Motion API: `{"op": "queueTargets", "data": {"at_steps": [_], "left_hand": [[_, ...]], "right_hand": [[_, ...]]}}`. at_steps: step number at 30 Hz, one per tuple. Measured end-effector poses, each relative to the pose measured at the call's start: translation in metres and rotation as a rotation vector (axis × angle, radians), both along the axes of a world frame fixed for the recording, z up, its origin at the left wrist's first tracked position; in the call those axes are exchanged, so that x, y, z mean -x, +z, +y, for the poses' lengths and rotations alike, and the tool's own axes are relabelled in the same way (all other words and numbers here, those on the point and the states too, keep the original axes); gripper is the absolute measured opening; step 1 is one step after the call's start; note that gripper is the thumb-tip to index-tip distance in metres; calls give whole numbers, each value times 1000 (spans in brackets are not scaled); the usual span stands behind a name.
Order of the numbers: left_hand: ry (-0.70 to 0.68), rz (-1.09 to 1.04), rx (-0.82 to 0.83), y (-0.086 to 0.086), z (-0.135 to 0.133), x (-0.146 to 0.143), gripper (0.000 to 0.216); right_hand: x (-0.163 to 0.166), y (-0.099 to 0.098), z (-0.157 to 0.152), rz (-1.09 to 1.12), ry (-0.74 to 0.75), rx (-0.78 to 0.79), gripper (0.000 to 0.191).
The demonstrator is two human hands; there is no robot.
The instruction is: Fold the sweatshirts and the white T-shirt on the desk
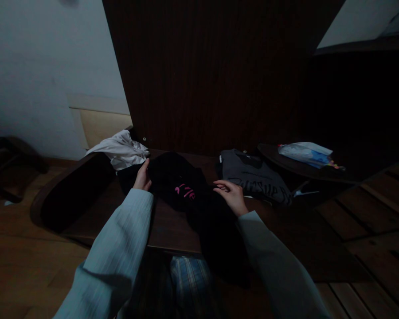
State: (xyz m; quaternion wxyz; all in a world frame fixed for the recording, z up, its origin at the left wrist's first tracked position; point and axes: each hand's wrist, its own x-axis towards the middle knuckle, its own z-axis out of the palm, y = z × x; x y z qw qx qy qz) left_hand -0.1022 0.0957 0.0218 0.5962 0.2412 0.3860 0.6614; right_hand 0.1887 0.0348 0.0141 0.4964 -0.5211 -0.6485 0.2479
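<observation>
A black garment with pink lettering [185, 192] lies rumpled across a dark wooden bench seat [173, 230], one part hanging over the front edge. My left hand [142, 178] is closed on its left side, thumb up, the fingers mostly hidden by the cloth. At the right side, my right hand [231, 195] pinches the black fabric between thumb and fingers. A light grey cloth [124, 149] is draped over the bench's left end, just beyond my left hand. Beside my right hand lies a folded dark grey garment with black lettering [252, 175].
A tall dark wooden panel [213, 75] rises behind the bench. On a dark rounded ledge [272, 155] at the right sits a clear and blue plastic packet [306, 153]. Slatted wood [362, 208] spans the right side. A dark stool-like piece [9, 164] stands far left on the wooden floor.
</observation>
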Motion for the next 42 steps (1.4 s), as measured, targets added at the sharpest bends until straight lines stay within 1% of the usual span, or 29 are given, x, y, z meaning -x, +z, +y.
{"op": "queueTargets", "data": {"at_steps": [7,11,14,17,19,24,27,32,39,42], "left_hand": [[-20,-48,-14,0,1,1,23],[-33,-21,-23,1,-2,3,21],[-59,51,-32,1,-5,3,18],[-30,146,-56,-1,-6,-1,12],[-34,200,-54,-3,-5,-3,13],[-125,274,-58,-6,-2,-7,24],[-138,346,-59,-7,-2,-8,32],[-99,424,-99,-6,-4,-11,40],[-115,381,-85,-5,-3,-13,44],[-145,380,-66,-5,-3,-12,45]], "right_hand": [[1,1,-3,-2,3,-53,21],[2,0,-4,-32,-26,-75,22],[1,-2,-3,-27,-150,-136,26],[-2,-3,-2,-3,-321,-208,31],[-5,-3,-2,19,-419,-241,34],[-11,1,-3,104,-617,-265,41],[-13,3,-2,161,-688,-253,42],[-15,3,1,217,-686,-236,40],[-13,1,3,240,-664,-243,39],[-13,0,5,268,-659,-253,41]]}}
